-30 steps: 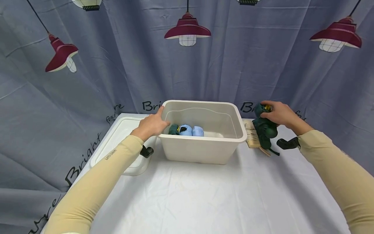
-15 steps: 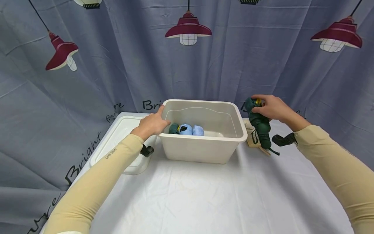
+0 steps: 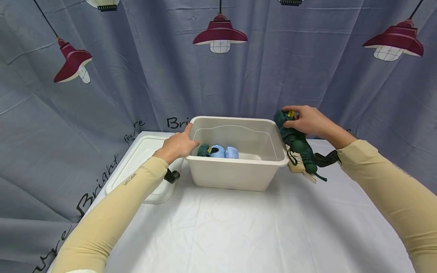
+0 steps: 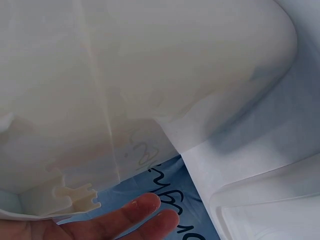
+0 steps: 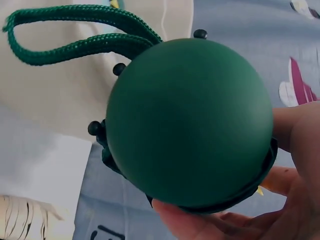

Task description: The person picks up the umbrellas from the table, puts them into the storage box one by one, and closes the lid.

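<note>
My right hand (image 3: pixel 308 120) grips a dark green folded umbrella (image 3: pixel 285 131) at the right end of a white storage bin (image 3: pixel 235 174). In the right wrist view its round handle end (image 5: pixel 190 120) faces the camera, with a cord loop (image 5: pixel 80 35) hanging off. My left hand (image 3: pixel 177 146) holds the bin's left rim, thumb over the edge; fingers (image 4: pixel 145 202) show outside the wall in the left wrist view. In the bin lie a dark green bundle (image 3: pixel 203 150) and two light blue ones, a darker (image 3: pixel 216 151) and a paler (image 3: pixel 231 153); their lower parts are hidden.
Right of the bin, a beige folded umbrella (image 3: pixel 296 165) and another dark green one (image 3: pixel 308 162) lie on the white table (image 3: pixel 232 227). A white lid (image 3: pixel 146 151) lies left of the bin. A grey-blue curtain (image 3: pixel 153 68) hangs behind.
My right hand has raised the dark green umbrella and carried it leftward to the bin's right end, uncovering more of the things beneath. My left hand stays on the rim.
</note>
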`<action>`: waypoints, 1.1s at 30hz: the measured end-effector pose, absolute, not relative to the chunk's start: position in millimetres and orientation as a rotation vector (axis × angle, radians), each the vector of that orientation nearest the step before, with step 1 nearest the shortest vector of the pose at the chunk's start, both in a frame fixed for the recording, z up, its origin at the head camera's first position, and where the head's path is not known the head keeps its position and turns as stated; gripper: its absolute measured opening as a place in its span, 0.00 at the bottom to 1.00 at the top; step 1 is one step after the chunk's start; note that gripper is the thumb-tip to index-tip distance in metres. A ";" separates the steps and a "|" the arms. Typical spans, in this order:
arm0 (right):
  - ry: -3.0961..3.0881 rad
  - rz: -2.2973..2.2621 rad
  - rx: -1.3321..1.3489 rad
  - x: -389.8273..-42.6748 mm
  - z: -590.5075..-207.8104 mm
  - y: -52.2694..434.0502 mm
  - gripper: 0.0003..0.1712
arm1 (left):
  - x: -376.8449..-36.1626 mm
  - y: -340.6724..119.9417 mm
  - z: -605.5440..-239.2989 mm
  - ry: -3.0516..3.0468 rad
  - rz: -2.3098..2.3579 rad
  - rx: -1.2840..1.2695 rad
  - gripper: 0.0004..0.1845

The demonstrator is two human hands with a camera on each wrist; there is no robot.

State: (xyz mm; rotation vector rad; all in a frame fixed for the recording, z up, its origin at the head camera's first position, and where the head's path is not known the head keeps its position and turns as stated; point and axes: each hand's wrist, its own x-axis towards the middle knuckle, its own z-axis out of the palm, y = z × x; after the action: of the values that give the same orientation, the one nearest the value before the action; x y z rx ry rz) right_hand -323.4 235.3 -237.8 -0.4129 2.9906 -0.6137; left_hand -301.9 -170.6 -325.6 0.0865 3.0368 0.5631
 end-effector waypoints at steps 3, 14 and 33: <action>2.980 -0.605 -0.426 -321.9 -235.6 226.8 0.38 | -302.4 -170.8 -325.8 3.036 0.563 0.092 0.45; 2.889 -0.616 -0.480 -326.9 -236.7 194.7 0.37 | -303.5 -172.1 -325.8 3.033 0.563 0.076 0.46; 2.674 -0.594 -0.497 -348.1 -259.8 159.1 0.35 | -301.4 -171.4 -325.3 3.033 0.560 0.065 0.46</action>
State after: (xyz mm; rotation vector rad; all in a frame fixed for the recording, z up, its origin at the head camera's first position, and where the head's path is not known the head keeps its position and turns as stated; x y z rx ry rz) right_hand -348.1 159.1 -259.8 -0.4967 2.6745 -0.5939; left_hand -301.4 -171.4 -325.3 0.0654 3.0334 0.5595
